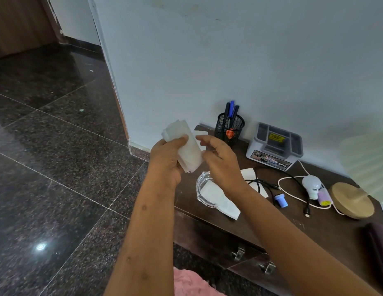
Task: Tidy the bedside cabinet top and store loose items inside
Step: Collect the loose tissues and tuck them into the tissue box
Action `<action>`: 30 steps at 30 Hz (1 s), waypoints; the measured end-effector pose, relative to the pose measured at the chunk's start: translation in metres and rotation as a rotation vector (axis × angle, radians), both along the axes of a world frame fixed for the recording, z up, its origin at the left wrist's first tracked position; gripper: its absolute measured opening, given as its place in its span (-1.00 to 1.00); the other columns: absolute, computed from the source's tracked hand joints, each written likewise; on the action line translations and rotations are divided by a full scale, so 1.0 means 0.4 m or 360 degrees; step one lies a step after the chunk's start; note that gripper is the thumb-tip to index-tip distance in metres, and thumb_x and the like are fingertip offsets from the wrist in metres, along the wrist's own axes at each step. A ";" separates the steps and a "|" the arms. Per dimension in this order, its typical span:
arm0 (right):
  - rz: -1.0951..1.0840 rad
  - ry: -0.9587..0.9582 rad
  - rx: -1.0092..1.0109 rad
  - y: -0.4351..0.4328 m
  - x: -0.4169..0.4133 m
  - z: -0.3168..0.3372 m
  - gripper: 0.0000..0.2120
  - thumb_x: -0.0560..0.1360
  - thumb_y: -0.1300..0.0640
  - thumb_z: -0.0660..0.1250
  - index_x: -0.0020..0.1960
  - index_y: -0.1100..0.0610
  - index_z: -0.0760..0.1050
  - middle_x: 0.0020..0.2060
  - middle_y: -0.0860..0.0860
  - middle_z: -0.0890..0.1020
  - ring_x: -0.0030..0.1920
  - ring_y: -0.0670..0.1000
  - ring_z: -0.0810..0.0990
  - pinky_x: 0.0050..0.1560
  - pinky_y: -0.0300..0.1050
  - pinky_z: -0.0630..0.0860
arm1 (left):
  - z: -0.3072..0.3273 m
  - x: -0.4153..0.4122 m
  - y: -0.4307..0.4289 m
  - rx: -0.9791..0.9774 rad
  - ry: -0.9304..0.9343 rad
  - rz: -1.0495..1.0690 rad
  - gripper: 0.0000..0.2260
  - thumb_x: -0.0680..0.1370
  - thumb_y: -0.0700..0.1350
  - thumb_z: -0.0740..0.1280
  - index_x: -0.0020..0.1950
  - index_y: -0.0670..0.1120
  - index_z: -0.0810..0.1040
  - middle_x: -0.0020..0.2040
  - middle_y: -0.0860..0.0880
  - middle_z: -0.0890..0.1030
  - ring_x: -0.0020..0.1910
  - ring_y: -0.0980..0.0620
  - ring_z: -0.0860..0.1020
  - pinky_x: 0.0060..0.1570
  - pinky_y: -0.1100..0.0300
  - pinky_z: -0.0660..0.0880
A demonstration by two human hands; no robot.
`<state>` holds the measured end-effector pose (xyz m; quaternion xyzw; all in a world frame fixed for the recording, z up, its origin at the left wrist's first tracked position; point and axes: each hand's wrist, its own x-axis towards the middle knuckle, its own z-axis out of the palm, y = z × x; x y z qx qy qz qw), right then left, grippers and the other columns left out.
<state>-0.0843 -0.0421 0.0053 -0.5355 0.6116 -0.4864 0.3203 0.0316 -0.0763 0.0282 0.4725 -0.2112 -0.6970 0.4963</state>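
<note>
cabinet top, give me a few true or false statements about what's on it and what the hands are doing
1. The left hand holds a stack of white papers. True.
2. The mesh pen holder lies tipped on its side. False: it stands upright near the wall with pens in it.
3. The right hand grips the light bulb. False: it is open beside the papers; the bulb lies on the cabinet.
4. A sheet of paper rests across the glass ashtray. True.
5. The cabinet drawers are pulled open. False: they look closed.
</note>
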 end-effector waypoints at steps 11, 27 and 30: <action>0.0166 0.1588 0.0462 -0.184 -0.054 -0.153 -0.58 0.54 0.05 0.16 0.39 0.05 0.33 0.38 0.08 0.38 0.35 0.18 0.35 0.28 0.20 0.32 | 0.015 0.007 -0.005 0.0131 0.0136 0.0187 -0.90 0.47 -0.25 0.24 -0.17 -0.09 0.51 -0.13 -0.10 0.63 -0.19 -0.09 0.56 -0.12 0.05 0.52; 0.0013 0.1441 0.0579 -0.163 -0.092 -0.128 -0.71 0.57 0.03 0.15 0.21 0.07 0.49 0.19 0.06 0.57 0.24 0.13 0.46 0.25 0.11 0.30 | 0.031 0.002 -0.007 0.0242 0.0236 0.0184 -0.83 0.60 -0.15 0.17 -0.19 -0.08 0.42 -0.21 -0.11 0.58 -0.27 -0.07 0.54 -0.13 0.02 0.53; -0.0109 0.1181 0.0219 -0.108 -0.108 -0.050 -0.68 0.57 0.11 0.17 0.28 0.07 0.49 0.22 0.03 0.58 0.24 0.07 0.50 0.25 0.06 0.41 | 0.033 -0.004 -0.004 0.0249 0.0239 0.0182 -0.86 0.60 -0.06 0.19 -0.06 -0.09 0.46 -0.11 -0.12 0.58 -0.19 -0.08 0.55 0.01 -0.06 0.53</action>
